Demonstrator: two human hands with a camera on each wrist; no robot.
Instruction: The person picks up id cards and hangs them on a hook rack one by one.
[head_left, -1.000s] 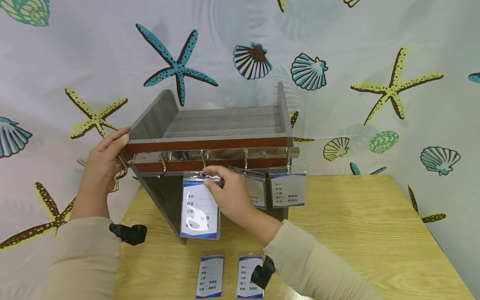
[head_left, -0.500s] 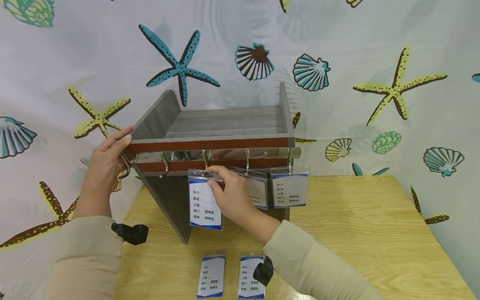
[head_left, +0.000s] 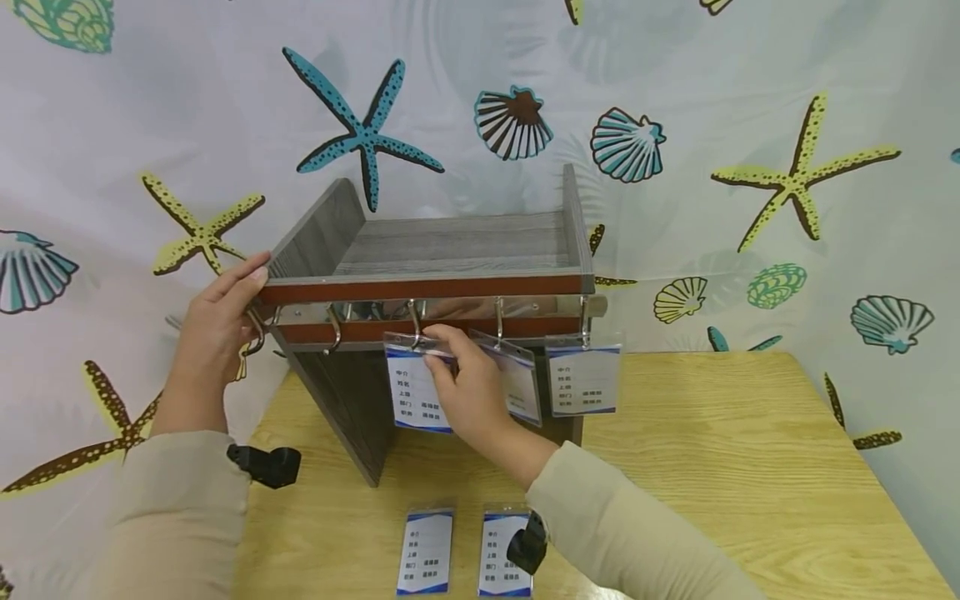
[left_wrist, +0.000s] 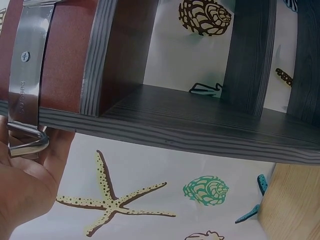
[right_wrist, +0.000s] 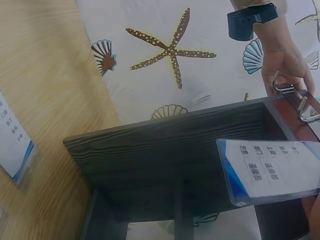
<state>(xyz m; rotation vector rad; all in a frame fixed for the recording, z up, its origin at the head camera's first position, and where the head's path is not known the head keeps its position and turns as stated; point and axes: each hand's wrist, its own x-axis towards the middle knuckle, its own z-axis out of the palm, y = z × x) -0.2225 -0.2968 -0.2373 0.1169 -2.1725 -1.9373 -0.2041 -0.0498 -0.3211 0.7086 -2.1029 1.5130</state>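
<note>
My left hand (head_left: 213,333) grips the front left corner of a grey wooden shelf (head_left: 450,242) with a brown front edge. A metal rail (head_left: 360,312) with several hooks runs along that front. My right hand (head_left: 474,392) pinches the top of a clear-sleeved badge (head_left: 412,390) with a blue-edged white card. The badge's top edge is at the middle hook (head_left: 416,317); whether the hook passes through its slot I cannot tell. Two more badges hang on hooks to the right, a tilted badge (head_left: 522,387) partly behind my hand and a rightmost badge (head_left: 583,382).
Two badges lie on the wooden table (head_left: 712,467) in front of the shelf, a left badge (head_left: 424,552) and a right badge (head_left: 498,546) partly covered by the right wrist camera (head_left: 527,546). A patterned curtain (head_left: 675,75) hangs behind. The hook left of centre (head_left: 334,327) bears no badge.
My right hand has brought the badge up and slightly right to the middle hook, and its lower end has swung back. The left hand keeps its grip on the shelf corner.
</note>
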